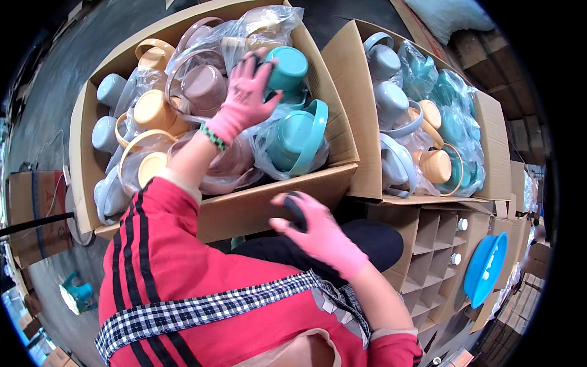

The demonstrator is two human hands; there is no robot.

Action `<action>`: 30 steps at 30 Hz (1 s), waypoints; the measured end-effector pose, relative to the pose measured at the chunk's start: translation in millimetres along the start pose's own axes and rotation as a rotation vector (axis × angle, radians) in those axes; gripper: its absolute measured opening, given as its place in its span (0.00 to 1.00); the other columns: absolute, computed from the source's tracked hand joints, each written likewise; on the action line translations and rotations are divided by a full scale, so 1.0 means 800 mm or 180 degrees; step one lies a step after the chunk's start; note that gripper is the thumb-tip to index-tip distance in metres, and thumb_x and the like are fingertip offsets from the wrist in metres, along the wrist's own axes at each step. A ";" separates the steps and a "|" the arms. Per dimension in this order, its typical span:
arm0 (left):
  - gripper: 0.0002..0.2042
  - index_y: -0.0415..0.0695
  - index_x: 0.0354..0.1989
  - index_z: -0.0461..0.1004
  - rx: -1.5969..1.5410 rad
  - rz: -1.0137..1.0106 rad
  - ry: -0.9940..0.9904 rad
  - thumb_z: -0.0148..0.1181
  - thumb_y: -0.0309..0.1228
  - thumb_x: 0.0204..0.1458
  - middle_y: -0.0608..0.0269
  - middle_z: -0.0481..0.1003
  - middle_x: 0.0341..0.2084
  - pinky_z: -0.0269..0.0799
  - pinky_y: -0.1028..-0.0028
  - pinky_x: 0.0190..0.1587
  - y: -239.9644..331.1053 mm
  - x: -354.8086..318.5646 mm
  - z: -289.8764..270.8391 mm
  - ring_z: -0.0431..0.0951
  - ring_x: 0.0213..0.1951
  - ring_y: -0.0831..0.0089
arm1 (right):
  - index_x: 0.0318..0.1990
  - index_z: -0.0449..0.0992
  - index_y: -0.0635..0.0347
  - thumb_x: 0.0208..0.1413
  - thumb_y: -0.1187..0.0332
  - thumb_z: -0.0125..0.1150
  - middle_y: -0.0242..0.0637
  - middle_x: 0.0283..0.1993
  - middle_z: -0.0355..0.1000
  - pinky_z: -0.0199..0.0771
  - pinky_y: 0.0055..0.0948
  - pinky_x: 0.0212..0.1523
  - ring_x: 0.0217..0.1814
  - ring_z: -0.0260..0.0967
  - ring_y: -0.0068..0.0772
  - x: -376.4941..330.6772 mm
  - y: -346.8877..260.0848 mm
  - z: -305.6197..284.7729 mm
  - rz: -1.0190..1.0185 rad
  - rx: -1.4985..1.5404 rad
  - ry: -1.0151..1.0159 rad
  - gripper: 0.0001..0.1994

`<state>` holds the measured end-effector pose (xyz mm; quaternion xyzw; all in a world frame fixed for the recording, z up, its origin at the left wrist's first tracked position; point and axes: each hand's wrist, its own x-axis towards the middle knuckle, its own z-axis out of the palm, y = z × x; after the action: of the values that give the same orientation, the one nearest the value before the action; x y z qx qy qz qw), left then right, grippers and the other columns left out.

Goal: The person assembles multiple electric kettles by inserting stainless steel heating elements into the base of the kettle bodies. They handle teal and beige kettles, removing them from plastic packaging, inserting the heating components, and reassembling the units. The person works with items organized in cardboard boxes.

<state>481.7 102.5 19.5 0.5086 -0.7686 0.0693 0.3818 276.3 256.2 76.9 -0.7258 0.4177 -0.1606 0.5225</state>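
My left hand [244, 95], in a pink glove with dark fingertips, reaches over a large open cardboard box [263, 211]. Its fingers are spread against the near side of a teal plastic pot [287, 67]; I see no firm grip. Another teal pot [296, 137] with a loop handle lies below it, partly in clear plastic. Beside the wrist sits a mauve pot [203, 88], and further left a yellow-orange pot [156, 110]. My right hand [315, 229], gloved alike, hovers near the box's front flap, fingers apart and holding nothing.
A second open cardboard box [361, 122] at right holds grey-blue, orange and teal pots in plastic. Nearer stands a carton with cardboard dividers [428, 251], beside a blue basin [485, 272]. A teal object [77, 295] lies on the floor at left.
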 end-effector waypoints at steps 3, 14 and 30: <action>0.30 0.42 0.51 0.60 0.0051 -0.0923 -0.0733 0.59 0.42 0.38 0.46 0.55 0.54 0.53 0.58 0.55 -0.027 0.023 0.027 0.56 0.54 0.47 | 0.41 0.69 0.61 0.48 0.64 0.56 0.45 0.45 0.66 0.60 0.34 0.52 0.50 0.62 0.45 -0.052 0.016 -0.044 0.0166 -0.0537 0.0852 0.14; 0.21 0.51 0.44 0.69 0.1626 -0.1668 -0.2142 0.58 0.43 0.40 0.56 0.67 0.46 0.56 0.50 0.52 -0.131 0.096 0.057 0.64 0.51 0.56 | 0.38 0.70 0.67 0.51 0.67 0.52 0.42 0.37 0.68 0.61 0.30 0.46 0.43 0.64 0.36 -0.331 0.144 -0.038 0.2042 -0.0419 0.3219 0.12; 0.07 0.43 0.29 0.69 0.1159 0.2240 0.1865 0.52 0.26 0.39 0.54 0.70 0.25 0.68 0.66 0.34 0.219 0.297 -0.251 0.72 0.31 0.56 | 0.40 0.69 0.65 0.47 0.65 0.58 0.45 0.40 0.67 0.62 0.30 0.46 0.45 0.65 0.43 -0.272 0.066 -0.063 0.0446 -0.0297 0.2987 0.15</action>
<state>394.3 111.6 365.5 0.2358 -0.7295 0.4674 0.4402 89.1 387.7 94.2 -0.5676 0.6633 -0.4165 0.2538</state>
